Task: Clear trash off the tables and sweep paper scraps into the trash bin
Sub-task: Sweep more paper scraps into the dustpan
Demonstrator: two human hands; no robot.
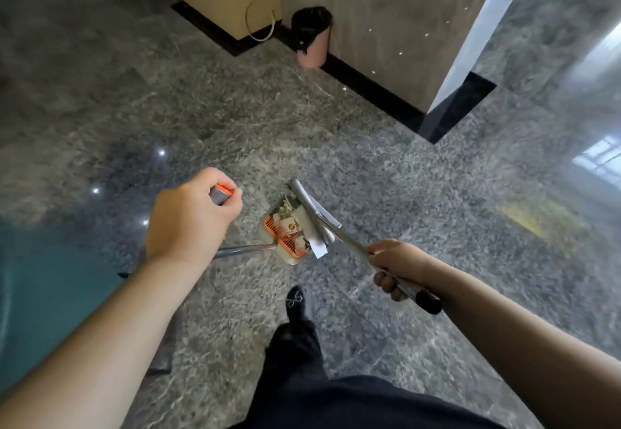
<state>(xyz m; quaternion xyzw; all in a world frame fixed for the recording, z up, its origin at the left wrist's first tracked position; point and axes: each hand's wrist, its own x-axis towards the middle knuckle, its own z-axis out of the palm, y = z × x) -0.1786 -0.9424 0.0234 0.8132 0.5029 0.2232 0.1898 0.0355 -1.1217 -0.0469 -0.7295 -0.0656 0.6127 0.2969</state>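
Both bare arms reach forward, left grip (191, 213) and right grip (393, 265) each curled closed around a handle.

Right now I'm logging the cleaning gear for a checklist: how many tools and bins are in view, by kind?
Dustpans: 1, its handle gripped by the left hand
Brooms: 1, gripped by the right hand
Trash bins: 1, by the wall
Total: 3

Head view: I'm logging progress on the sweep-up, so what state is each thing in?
Dustpan: loaded with paper scraps.
Broom: head resting over the dustpan.
Left hand: grips the dustpan handle.
Right hand: grips the broom handle.
Trash bin: lined with a black bag, open, upright by the wall.
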